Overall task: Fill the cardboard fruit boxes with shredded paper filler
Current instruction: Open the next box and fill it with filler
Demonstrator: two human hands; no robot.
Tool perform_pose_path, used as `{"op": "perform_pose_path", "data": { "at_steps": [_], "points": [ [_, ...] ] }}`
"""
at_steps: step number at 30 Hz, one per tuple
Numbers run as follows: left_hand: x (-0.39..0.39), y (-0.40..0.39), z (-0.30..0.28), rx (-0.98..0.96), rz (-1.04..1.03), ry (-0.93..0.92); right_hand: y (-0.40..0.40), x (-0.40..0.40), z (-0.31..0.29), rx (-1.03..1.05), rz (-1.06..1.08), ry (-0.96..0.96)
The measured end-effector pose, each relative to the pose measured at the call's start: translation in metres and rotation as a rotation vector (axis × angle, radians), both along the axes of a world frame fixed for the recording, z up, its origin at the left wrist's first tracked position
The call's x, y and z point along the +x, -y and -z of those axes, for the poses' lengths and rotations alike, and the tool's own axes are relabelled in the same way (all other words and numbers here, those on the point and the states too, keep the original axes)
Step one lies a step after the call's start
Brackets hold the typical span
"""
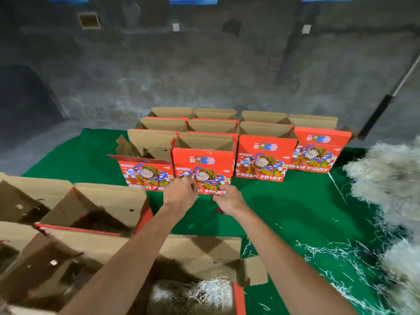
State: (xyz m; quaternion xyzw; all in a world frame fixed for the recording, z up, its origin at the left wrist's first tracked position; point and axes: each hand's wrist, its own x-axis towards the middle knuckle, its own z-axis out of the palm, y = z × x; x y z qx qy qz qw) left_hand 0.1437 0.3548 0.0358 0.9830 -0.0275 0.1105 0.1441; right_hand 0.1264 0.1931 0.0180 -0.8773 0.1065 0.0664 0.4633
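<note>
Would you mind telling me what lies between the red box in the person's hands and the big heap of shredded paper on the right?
In the head view, only bare green mat lies between the held red box and the shredded paper heap, with a few loose strands near the heap.

"FRESH FRUIT" on red box (261,159)

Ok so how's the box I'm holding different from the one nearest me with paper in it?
The held box stands upright at arm's length, its red printed front facing you; the near box sits right below you, showing mostly plain brown flaps. The near box holds shredded paper; no filler shows in the held box. Both hands, left and right, grip the held box only. Both are open-topped cardboard.
</note>
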Motion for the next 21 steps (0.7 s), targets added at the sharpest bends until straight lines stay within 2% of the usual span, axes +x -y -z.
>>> {"op": "perform_pose_path", "data": {
  "at_steps": [5, 13, 17, 21],
  "points": [
    [0.026, 0.074, 0.015, -0.019, -0.013, -0.014, 0.06, 0.018, 0.006, 0.083, 0.018, 0.034],
    [0.088, 0.132, 0.029, -0.019, 0.048, -0.012, 0.117, 0.061, 0.013, 0.095, 0.044, 0.076],
    [0.136, 0.14, 0.032, 0.069, 0.181, 0.102, 0.126, 0.081, 0.021, 0.126, 0.074, 0.163],
    [0.172, 0.145, 0.045, 0.226, 0.196, 0.105, 0.132, 0.083, 0.043, 0.16, 0.12, 0.162]
  ]
}}
